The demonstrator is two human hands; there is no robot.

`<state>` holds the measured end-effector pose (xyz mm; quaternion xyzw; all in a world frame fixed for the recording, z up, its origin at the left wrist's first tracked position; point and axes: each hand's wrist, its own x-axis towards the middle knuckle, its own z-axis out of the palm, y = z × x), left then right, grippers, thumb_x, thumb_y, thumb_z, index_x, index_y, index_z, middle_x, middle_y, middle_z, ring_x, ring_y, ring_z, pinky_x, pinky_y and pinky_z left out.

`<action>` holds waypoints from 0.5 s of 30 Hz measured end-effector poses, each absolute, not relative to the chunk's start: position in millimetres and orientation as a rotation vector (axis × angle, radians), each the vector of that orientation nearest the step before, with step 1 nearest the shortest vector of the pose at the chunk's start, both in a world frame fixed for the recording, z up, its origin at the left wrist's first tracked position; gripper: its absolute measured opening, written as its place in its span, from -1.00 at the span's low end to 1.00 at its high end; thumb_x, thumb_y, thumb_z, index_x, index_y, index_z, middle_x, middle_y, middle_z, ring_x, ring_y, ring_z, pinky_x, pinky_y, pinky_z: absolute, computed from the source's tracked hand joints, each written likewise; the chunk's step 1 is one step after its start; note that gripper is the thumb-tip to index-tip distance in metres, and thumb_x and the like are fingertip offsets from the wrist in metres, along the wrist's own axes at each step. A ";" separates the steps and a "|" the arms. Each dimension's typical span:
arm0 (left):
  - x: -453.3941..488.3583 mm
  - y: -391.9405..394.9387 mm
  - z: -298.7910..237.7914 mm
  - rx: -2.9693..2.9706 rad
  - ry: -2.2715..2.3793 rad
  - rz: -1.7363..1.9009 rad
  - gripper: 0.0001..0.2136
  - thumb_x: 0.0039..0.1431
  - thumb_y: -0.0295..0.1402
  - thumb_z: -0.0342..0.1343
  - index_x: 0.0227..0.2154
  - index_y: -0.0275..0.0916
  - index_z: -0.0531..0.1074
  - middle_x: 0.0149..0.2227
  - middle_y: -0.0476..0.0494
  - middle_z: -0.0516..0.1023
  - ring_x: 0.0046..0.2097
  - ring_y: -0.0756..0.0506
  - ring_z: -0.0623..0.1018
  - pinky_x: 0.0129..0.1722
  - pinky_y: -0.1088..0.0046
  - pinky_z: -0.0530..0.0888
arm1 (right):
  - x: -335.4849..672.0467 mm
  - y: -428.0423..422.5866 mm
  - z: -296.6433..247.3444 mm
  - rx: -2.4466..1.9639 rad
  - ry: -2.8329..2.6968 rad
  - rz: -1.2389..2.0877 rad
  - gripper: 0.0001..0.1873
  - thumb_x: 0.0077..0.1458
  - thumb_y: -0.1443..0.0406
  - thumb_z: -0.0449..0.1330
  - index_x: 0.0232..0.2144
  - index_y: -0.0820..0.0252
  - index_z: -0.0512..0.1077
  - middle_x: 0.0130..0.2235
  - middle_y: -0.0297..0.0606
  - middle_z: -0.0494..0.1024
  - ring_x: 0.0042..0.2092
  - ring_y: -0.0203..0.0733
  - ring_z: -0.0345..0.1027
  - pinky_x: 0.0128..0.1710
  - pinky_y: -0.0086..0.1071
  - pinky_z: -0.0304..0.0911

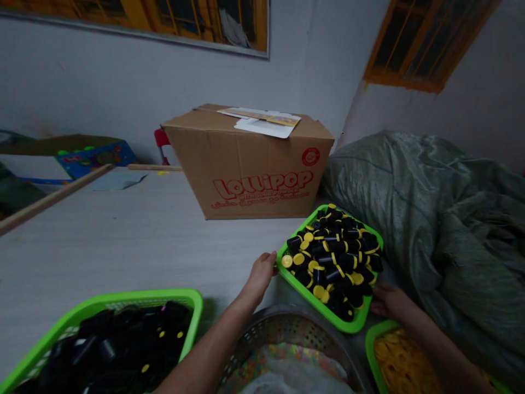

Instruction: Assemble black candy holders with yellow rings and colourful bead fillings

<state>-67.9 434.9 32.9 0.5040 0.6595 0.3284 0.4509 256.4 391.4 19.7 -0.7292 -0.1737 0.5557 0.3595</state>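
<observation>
A green plastic basket stands tilted towards me in front of the carton, heaped with small black containers with yellow caps. My left hand grips its left corner, fingers partly hidden at the rim. On the opposite side, my right hand holds the lower right edge, with its fingertips curled against the basket. Below it sits a grey perforated colander with a clear plastic bag and multicoloured small pieces inside. Under my right forearm is another green basket full of yellow caps.
At the lower left, a large green basket holds black pieces. A brown "Lollipop" carton stands behind, with white card on top. Bulky grey-green woven sacks fill the right side. A wooden bar and a blue box lie left.
</observation>
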 end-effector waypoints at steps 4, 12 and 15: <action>-78.9 463.7 38.8 1.218 1.669 0.725 -0.75 0.14 -0.28 -0.09 -0.44 -0.34 0.39 -0.35 -0.31 0.55 -0.34 -0.15 0.55 -0.38 0.41 0.42 | 267.4 397.2 17.2 -1.857 -0.405 1.362 -0.89 -0.20 0.40 0.15 -0.49 0.15 0.36 -0.53 -0.28 0.52 -0.58 -0.24 0.35 -0.48 -0.34 0.29; -20.3 559.6 48.9 1.215 1.577 0.627 -0.78 0.19 -0.25 0.06 -0.39 -0.35 0.43 -0.37 -0.10 0.52 -0.34 -0.04 0.51 -0.29 0.38 0.45 | 265.6 420.1 -2.2 -1.649 -0.323 1.206 -0.91 -0.03 0.30 0.02 -0.49 0.08 0.32 -0.48 -0.32 0.55 -0.32 -0.17 0.49 -0.20 -0.28 0.39; -6.8 566.4 43.4 1.141 1.536 0.637 -0.80 0.12 -0.30 0.15 -0.48 -0.38 0.44 -0.49 -0.10 0.51 -0.42 -0.05 0.51 -0.38 0.40 0.45 | 270.1 424.9 -12.6 -1.565 -0.376 1.208 -0.90 -0.03 0.29 0.02 -0.52 0.06 0.31 -0.50 -0.33 0.55 -0.26 -0.15 0.50 -0.12 -0.24 0.38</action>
